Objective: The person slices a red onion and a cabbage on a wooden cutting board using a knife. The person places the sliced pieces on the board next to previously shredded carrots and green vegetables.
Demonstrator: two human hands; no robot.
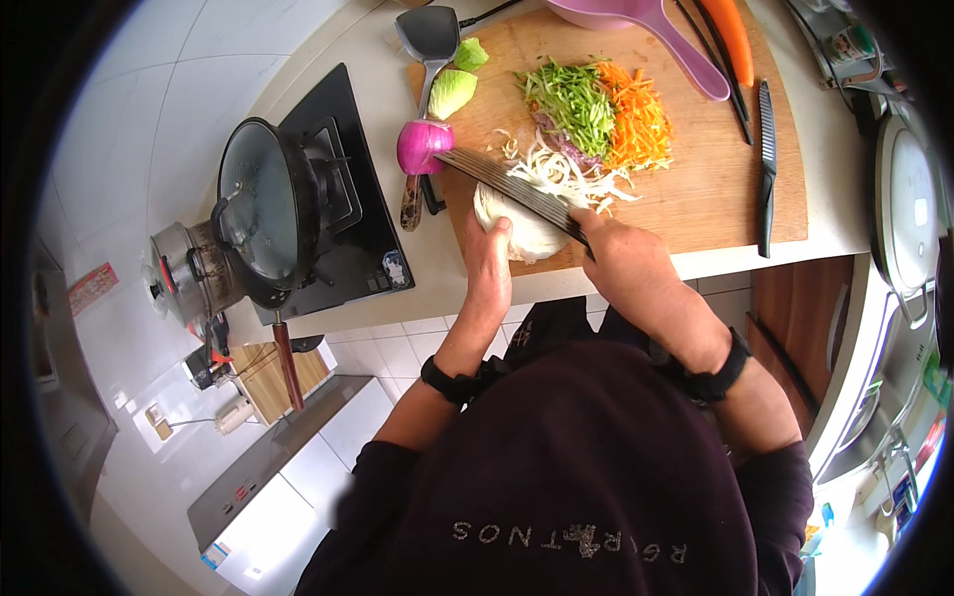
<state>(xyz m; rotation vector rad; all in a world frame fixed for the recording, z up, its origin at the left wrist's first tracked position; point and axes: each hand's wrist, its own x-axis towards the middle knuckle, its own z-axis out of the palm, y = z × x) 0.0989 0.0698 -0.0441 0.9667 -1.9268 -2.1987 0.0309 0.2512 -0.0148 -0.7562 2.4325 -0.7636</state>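
Note:
My right hand grips a dark ridged kitchen knife, its blade slanting up to the left with the tip beside a halved red onion. The blade lies along the upper edge of a pale cabbage piece. My left hand holds that piece by its left side, thumb on top. Pale shreds lie just beyond the blade on the wooden cutting board. Behind them are heaps of shredded green vegetable and shredded carrot, with some purplish shreds between.
A second knife, dark chopsticks, a carrot and a pink ladle-like strainer lie at the right. Green vegetable pieces and a spatula are at the left. A lidded wok stands on the stove.

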